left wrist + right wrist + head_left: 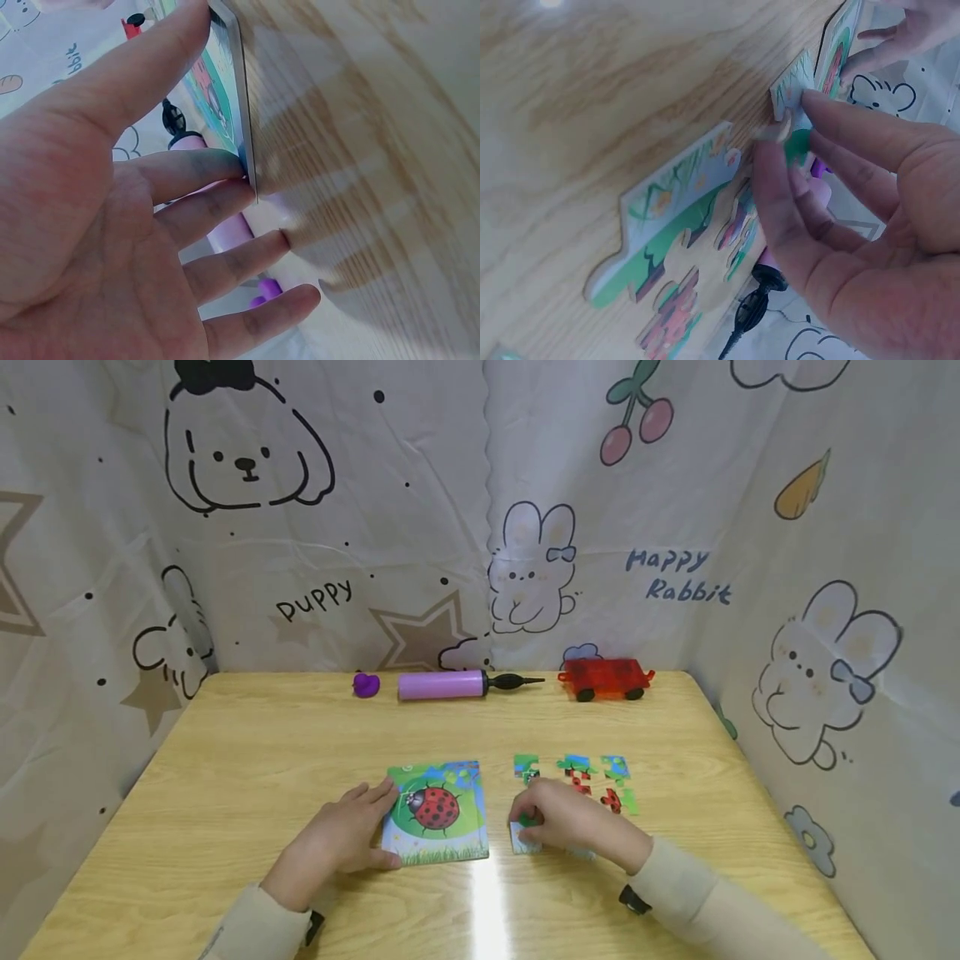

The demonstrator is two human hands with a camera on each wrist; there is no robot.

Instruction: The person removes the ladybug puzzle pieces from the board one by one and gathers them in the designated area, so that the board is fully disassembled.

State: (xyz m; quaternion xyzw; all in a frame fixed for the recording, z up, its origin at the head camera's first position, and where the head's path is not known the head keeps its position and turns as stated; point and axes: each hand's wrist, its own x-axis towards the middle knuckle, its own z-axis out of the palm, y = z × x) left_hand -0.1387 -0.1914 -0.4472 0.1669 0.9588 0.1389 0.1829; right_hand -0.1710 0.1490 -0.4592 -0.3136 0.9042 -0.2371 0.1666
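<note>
A square ladybug picture puzzle [437, 810] lies flat on the table. My left hand [341, 833] rests at its left side, thumb at the near corner and fingertips along the left edge; in the left wrist view the fingers [236, 274] are spread and fairly straight. To the right of it, my right hand [562, 814] pinches a puzzle piece [789, 82] with pale sky and grass printed on it, between thumb and fingers close to the table. The fingers partly cover this piece. Several loose puzzle pieces [616, 767] lie beside and beyond the right hand, some hidden by it.
Along the table's far edge stand a purple toy [366, 685], a pink-purple hand pump [442, 685] with a black nozzle, and a red toy wagon [607, 679] with black wheels. A printed curtain [420, 510] surrounds the wooden table [247, 760].
</note>
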